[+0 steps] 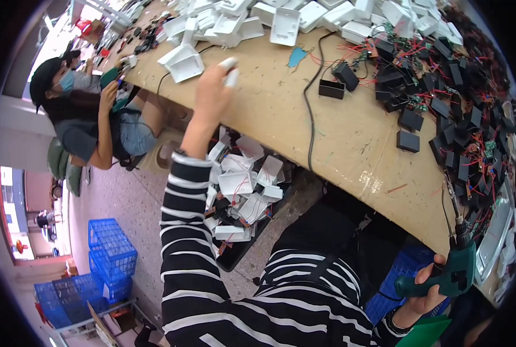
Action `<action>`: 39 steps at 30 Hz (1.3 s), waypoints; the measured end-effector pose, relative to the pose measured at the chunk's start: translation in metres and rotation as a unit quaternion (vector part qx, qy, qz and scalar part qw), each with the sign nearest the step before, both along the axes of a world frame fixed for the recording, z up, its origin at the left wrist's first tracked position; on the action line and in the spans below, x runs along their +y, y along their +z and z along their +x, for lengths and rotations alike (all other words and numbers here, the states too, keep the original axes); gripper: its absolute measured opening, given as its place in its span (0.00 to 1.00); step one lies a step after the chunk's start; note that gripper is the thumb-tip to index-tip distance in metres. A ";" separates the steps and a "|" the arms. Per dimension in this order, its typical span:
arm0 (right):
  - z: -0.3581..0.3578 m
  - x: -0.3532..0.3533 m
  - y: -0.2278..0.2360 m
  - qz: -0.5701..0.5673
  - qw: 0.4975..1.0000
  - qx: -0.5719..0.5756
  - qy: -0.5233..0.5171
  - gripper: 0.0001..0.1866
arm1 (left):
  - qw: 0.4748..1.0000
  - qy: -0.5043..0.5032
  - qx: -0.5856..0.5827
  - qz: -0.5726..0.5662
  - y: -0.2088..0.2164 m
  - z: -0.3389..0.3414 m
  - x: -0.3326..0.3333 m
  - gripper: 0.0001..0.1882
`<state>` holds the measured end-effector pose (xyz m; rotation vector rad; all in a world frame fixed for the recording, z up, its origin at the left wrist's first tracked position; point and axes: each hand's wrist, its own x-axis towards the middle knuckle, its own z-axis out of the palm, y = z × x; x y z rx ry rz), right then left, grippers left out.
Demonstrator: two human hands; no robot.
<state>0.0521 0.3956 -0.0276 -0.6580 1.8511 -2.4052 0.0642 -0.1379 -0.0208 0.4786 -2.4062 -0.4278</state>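
My left hand (pixel 214 95) is over the tabletop, with white covers on two fingertips. Those fingers are bent and slightly apart, and I see nothing between them. Beside it, to the left, lie shallow white plastic cases (pixel 186 65). At the lower right, my right hand (pixel 428 289) is wrapped round the handle of a green pistol-shaped soldering gun (pixel 463 269). Its thin metal tip points away from me, toward a heap of black plastic boxes (pixel 463 124) with red wires and green circuit boards. One open black box (pixel 331 88) sits apart from that heap.
More white cases (pixel 284 26) are piled along the far side of the brown table (pixel 269 98). A black cable (pixel 309 110) crosses it. Below its edge stands a tray of wired white cases (pixel 235 182). Blue crates (pixel 112 248) stand on the floor; a co-worker (pixel 90 115) sits at left.
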 end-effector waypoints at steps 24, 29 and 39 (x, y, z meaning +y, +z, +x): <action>0.007 0.024 0.000 -0.013 0.996 -0.038 -0.077 0.35 | 0.943 0.037 -0.133 -0.302 0.029 -0.107 -0.057 0.09; 0.004 0.030 -0.007 -0.041 0.995 -0.056 -0.073 0.36 | 0.992 -0.112 -0.047 0.018 0.028 -0.045 0.020 0.18; 0.015 0.035 -0.005 -0.067 0.995 -0.035 -0.064 0.35 | 0.901 -0.423 -0.026 0.094 -0.017 -0.073 0.264 0.17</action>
